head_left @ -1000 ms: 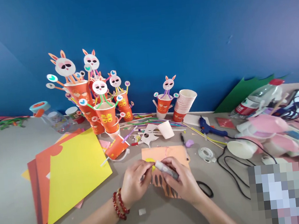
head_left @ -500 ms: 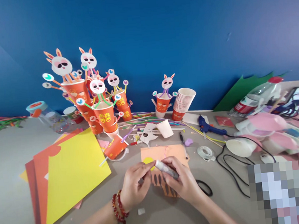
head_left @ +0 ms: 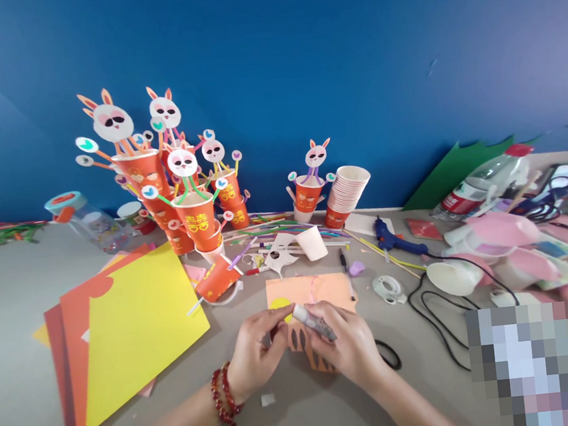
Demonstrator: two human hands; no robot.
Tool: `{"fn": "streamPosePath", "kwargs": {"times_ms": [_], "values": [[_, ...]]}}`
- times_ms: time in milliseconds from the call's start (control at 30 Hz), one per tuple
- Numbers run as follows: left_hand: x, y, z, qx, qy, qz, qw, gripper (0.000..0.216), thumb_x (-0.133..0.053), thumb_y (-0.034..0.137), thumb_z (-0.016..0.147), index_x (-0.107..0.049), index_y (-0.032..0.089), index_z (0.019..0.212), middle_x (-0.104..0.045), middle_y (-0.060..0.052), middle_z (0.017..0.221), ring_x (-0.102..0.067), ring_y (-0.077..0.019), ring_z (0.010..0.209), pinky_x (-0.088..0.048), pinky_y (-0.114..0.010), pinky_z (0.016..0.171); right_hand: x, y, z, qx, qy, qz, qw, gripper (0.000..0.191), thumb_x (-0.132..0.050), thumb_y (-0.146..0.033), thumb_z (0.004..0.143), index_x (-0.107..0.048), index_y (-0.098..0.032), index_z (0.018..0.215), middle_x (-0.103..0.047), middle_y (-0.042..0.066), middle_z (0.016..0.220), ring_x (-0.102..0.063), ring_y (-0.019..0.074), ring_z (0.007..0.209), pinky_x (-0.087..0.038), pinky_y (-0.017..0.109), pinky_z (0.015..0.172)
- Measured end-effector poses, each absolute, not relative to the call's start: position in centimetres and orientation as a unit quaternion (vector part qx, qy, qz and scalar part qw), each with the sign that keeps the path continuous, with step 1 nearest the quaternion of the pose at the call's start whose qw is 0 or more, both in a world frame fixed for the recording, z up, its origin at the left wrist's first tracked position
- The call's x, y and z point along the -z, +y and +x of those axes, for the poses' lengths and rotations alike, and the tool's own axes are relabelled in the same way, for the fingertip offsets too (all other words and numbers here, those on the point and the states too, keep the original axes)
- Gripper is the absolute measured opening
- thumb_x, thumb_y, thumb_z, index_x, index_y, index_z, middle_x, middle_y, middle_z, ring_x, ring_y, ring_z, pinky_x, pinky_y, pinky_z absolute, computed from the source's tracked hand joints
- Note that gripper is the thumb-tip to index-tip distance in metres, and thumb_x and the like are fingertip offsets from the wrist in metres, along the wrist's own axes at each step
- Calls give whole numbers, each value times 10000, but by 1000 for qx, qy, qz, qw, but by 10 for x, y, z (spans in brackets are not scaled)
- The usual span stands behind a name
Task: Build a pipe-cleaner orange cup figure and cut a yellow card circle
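Observation:
My right hand (head_left: 350, 347) is closed around a glue stick (head_left: 313, 322), whose tip points left toward my left hand. My left hand (head_left: 257, 353), with a red bead bracelet (head_left: 224, 396) on its wrist, pinches something small that I cannot make out right at the stick's tip. Both hands rest over an orange paper piece with dark leaf-shaped cut-outs (head_left: 301, 342). Just beyond it lies a peach paper sheet (head_left: 321, 288) carrying a yellow circle (head_left: 278, 303).
Yellow and red card sheets (head_left: 134, 328) lie at the left. Orange bunny cups (head_left: 193, 208) and a stack of white cups (head_left: 350, 193) stand at the back. A blue glue gun (head_left: 392, 239) with black cord, tape roll (head_left: 388, 288), bottle (head_left: 487, 187) and pink clutter fill the right.
Both hands stay together over the orange piece with hardly any motion. The view has drifted slightly, so everything sits a little higher and further left.

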State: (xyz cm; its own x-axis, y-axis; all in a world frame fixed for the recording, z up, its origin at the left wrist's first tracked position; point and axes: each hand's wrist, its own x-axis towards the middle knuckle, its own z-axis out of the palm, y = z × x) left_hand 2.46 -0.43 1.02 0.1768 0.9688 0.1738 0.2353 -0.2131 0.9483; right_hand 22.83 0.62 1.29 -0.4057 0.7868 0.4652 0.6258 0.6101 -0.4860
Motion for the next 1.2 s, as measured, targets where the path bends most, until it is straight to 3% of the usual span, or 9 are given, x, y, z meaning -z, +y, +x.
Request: {"fn": "streamPosePath", "kwargs": {"times_ms": [133, 233, 400, 533, 633, 867, 1200], "values": [[-11, -4, 24, -443, 463, 639, 426, 365, -610, 139, 835, -749, 257, 1151, -734, -67, 811, -624, -186, 666, -460, -263, 670, -13, 8, 229, -114, -836, -415, 341, 192, -546, -207, 871, -565, -222, 1062, -693, 49, 829, -662, 203, 709, -473, 258, 613], [-8, -3, 23, -439, 440, 670, 406, 384, -581, 133, 860, -723, 252, 1196, -715, -64, 777, -613, -178, 657, -453, -256, 659, -10, 9, 230, -197, -803, -431, 362, 213, -546, -191, 839, -570, -224, 1049, -683, 29, 834, -640, 175, 688, -468, 238, 618], [-1, -1, 21, -441, 370, 768, 280, 477, -471, 97, 904, -588, 220, 1351, -618, -18, 660, -547, -160, 618, -423, -246, 616, -7, 12, 228, -362, -723, -442, 390, 184, -512, -173, 773, -575, -214, 941, -613, -4, 778, -574, 152, 662, -444, 224, 605], [-1, -1, 19, -424, 353, 802, 229, 499, -449, 78, 906, -539, 195, 1383, -609, -20, 688, -533, -154, 625, -419, -244, 608, -10, 15, 226, -433, -682, -433, 401, 127, -498, -198, 782, -560, -202, 893, -554, -18, 717, -518, 137, 592, -411, 220, 546], [-1, -1, 19, -419, 363, 796, 243, 476, -452, 86, 907, -563, 187, 1358, -614, -20, 684, -544, -152, 623, -433, -244, 612, -10, 15, 228, -419, -696, -432, 393, 138, -495, -201, 782, -564, -205, 901, -566, -14, 720, -530, 142, 597, -414, 225, 551], [-1, -1, 22, -408, 433, 727, 343, 383, -488, 121, 897, -679, 182, 1224, -691, -43, 763, -618, -142, 659, -483, -231, 638, -4, 11, 235, -250, -788, -438, 354, 231, -556, -187, 807, -592, -218, 1033, -699, 39, 874, -640, 187, 733, -450, 250, 651], [0, -3, 24, -401, 428, 731, 350, 403, -480, 143, 905, -658, 173, 1266, -686, -41, 748, -606, -141, 658, -491, -238, 651, -9, 15, 234, -316, -745, -453, 375, 214, -536, -153, 773, -613, -217, 962, -660, -10, 793, -596, 145, 678, -437, 208, 630]]}}
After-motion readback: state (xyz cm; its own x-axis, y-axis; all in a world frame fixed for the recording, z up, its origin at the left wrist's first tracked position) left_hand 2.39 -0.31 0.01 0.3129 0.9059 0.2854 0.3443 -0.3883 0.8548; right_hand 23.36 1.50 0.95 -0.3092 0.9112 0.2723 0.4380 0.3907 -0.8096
